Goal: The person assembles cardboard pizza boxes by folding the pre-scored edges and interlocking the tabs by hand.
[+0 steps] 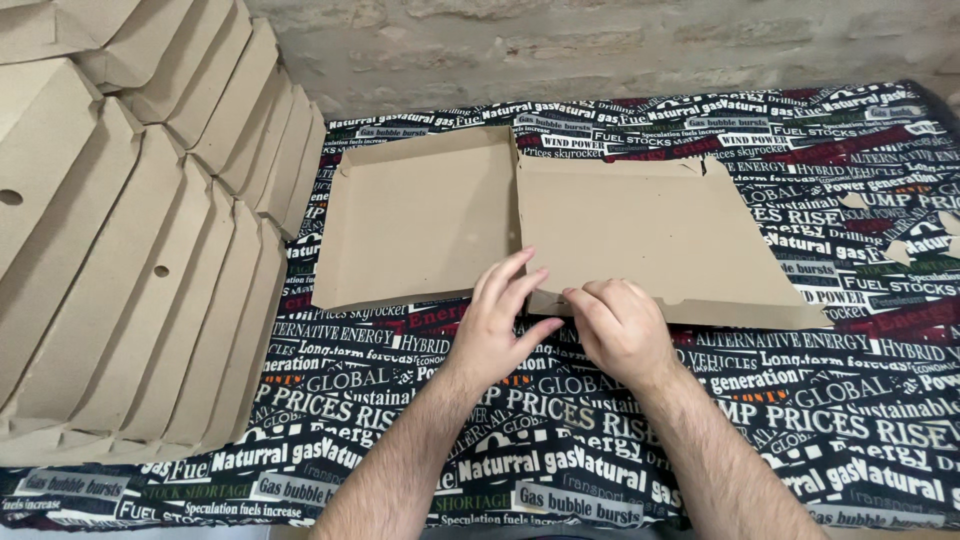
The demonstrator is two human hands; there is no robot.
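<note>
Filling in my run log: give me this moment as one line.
left hand: on flat box blank, near edge | right hand: pressing same edge | folded boxes: stacked left | cloth: printed

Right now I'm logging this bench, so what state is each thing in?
Cardboard box blank: unfolded, lying flat; left half's edges turned up.
Stack of folded boxes: closed, leaning in overlapping rows.
Printed cloth: spread over the table.
Left hand: open, fingers on the blank's near edge.
Right hand: curled, pressing that edge.
</note>
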